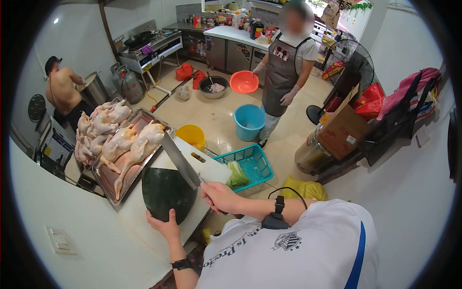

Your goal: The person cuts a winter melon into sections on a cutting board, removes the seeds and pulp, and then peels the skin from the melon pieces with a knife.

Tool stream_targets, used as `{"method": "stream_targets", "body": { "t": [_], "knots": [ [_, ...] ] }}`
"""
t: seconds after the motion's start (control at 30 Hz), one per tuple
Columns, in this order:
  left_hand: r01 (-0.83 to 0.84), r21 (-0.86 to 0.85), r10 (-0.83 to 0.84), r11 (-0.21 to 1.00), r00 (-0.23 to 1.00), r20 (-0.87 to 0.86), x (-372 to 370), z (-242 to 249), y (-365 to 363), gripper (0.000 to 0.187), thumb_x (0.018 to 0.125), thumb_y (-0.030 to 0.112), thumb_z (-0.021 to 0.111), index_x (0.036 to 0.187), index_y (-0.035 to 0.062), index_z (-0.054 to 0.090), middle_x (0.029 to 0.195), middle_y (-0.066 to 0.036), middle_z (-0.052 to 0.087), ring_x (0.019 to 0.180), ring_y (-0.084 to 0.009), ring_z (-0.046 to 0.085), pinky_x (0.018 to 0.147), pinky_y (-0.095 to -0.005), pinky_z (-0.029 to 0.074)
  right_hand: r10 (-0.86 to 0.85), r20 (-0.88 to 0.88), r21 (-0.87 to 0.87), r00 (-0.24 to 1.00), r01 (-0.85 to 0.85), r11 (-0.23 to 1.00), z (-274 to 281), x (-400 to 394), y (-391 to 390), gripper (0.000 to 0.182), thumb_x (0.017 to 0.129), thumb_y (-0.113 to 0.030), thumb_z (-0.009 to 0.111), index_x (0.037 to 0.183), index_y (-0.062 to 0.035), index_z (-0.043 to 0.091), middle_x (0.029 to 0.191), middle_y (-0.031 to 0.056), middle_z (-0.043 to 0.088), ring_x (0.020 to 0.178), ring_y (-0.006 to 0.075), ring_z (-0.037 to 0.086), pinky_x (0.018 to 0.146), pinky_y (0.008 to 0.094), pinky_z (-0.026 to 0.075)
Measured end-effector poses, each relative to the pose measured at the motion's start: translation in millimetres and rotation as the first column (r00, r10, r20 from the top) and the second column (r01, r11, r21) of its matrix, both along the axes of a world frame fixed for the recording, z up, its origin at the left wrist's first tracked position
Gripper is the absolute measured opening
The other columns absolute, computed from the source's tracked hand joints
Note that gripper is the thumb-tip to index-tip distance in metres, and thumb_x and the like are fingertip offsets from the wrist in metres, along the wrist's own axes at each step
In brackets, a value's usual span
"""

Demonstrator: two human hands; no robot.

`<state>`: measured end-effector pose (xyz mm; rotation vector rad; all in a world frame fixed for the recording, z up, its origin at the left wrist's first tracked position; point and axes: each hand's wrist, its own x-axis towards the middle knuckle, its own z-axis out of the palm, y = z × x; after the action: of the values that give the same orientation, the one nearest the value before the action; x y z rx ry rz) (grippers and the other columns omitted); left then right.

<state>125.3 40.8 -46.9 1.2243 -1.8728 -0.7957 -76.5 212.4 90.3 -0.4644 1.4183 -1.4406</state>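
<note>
A dark green winter melon (166,192) lies on a white cutting board (211,166). My left hand (163,225) presses against the melon's near end and steadies it. My right hand (220,196) grips the handle of a large cleaver (179,160), whose blade rests on the melon's top right side, pointing away from me.
A metal tray (111,180) of raw plucked chickens sits left of the board. A teal basket (255,161) with greens, a yellow bucket (191,135) and a blue bucket (250,121) stand on the floor. A person in an apron (284,67) holds an orange basin; a shirtless person (62,91) works at left.
</note>
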Motion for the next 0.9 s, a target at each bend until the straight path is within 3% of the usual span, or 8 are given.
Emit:
{"method": "stream_targets", "body": {
  "t": [0.9],
  "knots": [
    [-0.055, -0.003, 0.055, 0.998, 0.996, 0.071, -2.2, -2.0, 8.7, 0.109, 0.079, 0.046, 0.084, 0.154, -0.0035, 0.023, 0.156, -0.024, 0.030, 0.146, -0.0425, 0.026, 0.121, -0.0542, 0.021, -0.025, 0.007, -0.022, 1.000, 0.026, 0.999, -10.2, -7.5, -21.1, 0.047, 0.108, -0.047, 0.045, 0.089, -0.0047, 0.051, 0.063, -0.0004, 0.047, 0.042, 0.0097, 0.046, 0.038, 0.0280, 0.039]
  ]
}}
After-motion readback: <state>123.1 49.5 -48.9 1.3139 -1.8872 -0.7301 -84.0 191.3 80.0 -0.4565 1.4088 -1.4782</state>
